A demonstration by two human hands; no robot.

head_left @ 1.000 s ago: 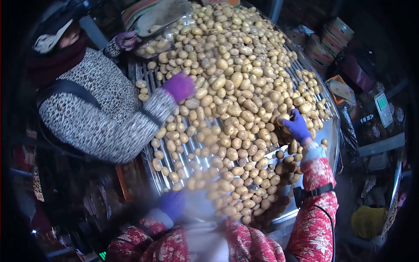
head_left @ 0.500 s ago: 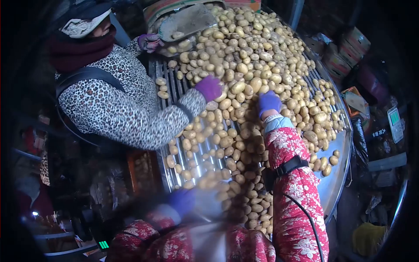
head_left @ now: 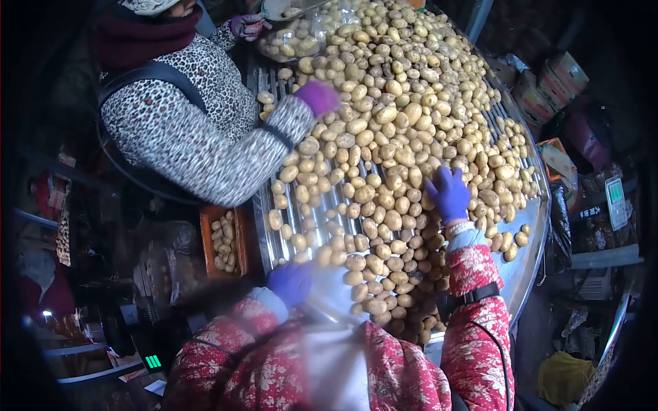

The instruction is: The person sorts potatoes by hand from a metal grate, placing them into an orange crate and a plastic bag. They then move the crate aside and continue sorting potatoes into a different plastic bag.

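- A co-worker's sleeve (head_left: 226,164) crosses the slatted table's (head_left: 524,264) left side, the purple-gloved hand (head_left: 318,98) over the heap.
- An orange crate (head_left: 207,250) stands beside the table.
- Potatoes (head_left: 404,147) lie under and around the right hand (head_left: 449,195), its fingers spread; any grip is hidden.
- The left hand (head_left: 290,282) is blurred beside nearer potatoes, its opening and hold unclear.
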